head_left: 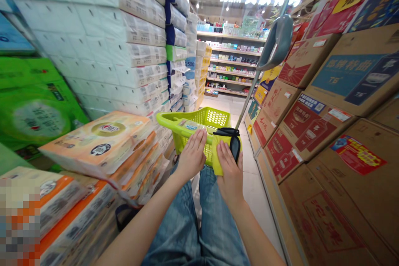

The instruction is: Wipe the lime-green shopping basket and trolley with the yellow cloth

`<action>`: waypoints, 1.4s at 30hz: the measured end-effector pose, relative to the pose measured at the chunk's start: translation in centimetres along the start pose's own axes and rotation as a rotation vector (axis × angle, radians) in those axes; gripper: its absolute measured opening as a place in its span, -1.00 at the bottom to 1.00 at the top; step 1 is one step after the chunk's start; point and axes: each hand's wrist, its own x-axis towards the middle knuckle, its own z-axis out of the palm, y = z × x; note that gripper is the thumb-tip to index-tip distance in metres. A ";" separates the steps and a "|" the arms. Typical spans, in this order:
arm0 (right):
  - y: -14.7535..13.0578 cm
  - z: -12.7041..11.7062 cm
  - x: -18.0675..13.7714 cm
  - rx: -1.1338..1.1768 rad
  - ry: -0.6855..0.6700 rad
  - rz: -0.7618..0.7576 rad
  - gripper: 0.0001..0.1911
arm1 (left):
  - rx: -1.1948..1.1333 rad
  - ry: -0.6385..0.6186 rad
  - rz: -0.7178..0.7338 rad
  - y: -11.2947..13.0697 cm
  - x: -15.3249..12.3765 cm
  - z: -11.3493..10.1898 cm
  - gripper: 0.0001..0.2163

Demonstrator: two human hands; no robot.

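Supermarket aisle, tissue packs upper left: lime-green basket mid-frame, likely light, stiff, best held by its rim; left grip over it, fingers together, clamping unclear; right grip pinching yellow cloth, probably soft, edge hold best.

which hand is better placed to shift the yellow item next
Likely the right hand: it lies against the yellow item, while the left hand is at the green basket.
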 end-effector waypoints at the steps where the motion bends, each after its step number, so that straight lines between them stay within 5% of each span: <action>1: 0.8 -0.2 -0.4 0.016 0.021 0.026 -0.13 | 0.003 0.003 0.000 0.0 0.0 0.1 -0.21; 8: 4.2 -1.1 2.6 0.074 0.010 0.214 -0.13 | -0.002 0.020 -0.005 0.2 0.1 0.1 -0.17; 16: -2.0 0.7 1.9 -0.123 0.004 0.101 -0.22 | -0.048 0.014 -0.009 0.1 -0.1 0.1 -0.17; 21: -3.3 1.5 3.9 -0.081 -0.079 0.002 -0.25 | -0.064 0.015 0.002 -0.3 -0.2 0.0 -0.22; 29: 1.0 -0.2 -0.9 -0.037 0.047 0.059 -0.07 | -0.012 0.006 -0.005 -0.1 0.0 0.1 -0.19; 34: 3.9 0.1 -0.8 0.084 0.149 0.179 -0.11 | -0.010 0.016 -0.019 0.2 0.1 0.2 -0.17; 37: 2.7 0.7 -0.1 0.031 0.189 0.133 -0.14 | -0.016 0.016 -0.027 0.3 0.1 0.2 -0.18; 42: -1.7 2.0 2.0 -0.066 0.053 -0.028 -0.22 | -0.027 0.002 -0.015 0.0 0.0 0.2 -0.22</action>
